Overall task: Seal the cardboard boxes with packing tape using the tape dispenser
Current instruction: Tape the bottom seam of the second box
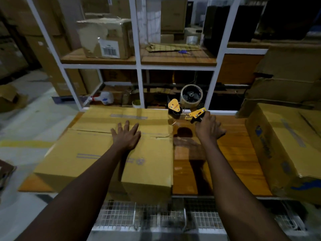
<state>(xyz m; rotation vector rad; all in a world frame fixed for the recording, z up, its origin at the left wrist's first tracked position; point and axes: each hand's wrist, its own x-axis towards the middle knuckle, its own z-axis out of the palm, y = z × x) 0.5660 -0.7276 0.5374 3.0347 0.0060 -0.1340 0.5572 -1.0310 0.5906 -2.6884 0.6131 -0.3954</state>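
A closed cardboard box point(97, 153) lies on the wooden table point(234, 153), its two top flaps meeting in a seam across the middle. My left hand point(126, 135) rests flat on that seam, fingers spread. My right hand point(208, 127) grips the handle of a yellow and black tape dispenser point(184, 108) with a roll of clear tape, held at the box's far right corner. A strip of clear tape runs down from the dispenser over the box's right side.
A second cardboard box point(284, 145) sits at the table's right end with more boxes stacked behind it. A white shelf rack point(139, 66) holding boxes, a spray bottle point(104, 98) and a tape roll point(192, 39) stands just behind the table.
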